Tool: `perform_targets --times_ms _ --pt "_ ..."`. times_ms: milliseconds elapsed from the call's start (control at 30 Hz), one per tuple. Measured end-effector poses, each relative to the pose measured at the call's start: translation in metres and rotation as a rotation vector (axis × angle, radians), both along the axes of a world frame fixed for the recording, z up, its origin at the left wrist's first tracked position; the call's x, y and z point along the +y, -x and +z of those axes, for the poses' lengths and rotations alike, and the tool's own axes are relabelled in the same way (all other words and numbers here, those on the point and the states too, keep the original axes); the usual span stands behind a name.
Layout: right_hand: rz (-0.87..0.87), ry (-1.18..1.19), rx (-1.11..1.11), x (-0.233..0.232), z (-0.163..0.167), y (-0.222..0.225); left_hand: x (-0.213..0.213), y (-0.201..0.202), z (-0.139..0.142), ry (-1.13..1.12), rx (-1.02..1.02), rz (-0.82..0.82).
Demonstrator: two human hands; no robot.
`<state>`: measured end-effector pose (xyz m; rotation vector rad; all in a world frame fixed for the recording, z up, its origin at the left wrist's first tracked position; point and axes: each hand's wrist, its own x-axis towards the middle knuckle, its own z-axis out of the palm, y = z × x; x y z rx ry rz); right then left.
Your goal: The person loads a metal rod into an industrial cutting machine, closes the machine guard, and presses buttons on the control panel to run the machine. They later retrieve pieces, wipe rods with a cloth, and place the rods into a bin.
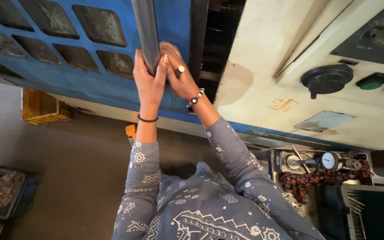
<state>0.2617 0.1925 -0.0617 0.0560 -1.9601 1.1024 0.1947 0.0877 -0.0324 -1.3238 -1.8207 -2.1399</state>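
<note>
Both hands clasped round a dark metal bar (146,31) in the upper middle of the frame, running up out of view along the edge of a blue machine door (67,71). Left hand (149,82) wrapped on the bar's lower end, fingers curled and pressed together around it. Right hand (178,75) laid over from the other side, fingers closed against the bar and the left hand, a ring and a beaded bracelet showing. Probably steel, so stiff and fairly heavy; smooth, dull surface, likely slippery if oily, though no oil is plainly visible. Not fragile. Best grasped as here, low on the bare shaft with a full two-handed wrap. Cream control panel (316,89) at right with a black knob (326,78) and green buttons (370,83). Pressure gauges (329,161) at lower right, a wooden box (41,106) at left.
</note>
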Motion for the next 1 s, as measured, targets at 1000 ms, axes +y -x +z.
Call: perform_targets --times_ms 1000 --pt "0.000 -0.057 -0.006 0.012 -0.026 0.005 0.002 0.005 -0.015 -0.010 0.059 0.100"
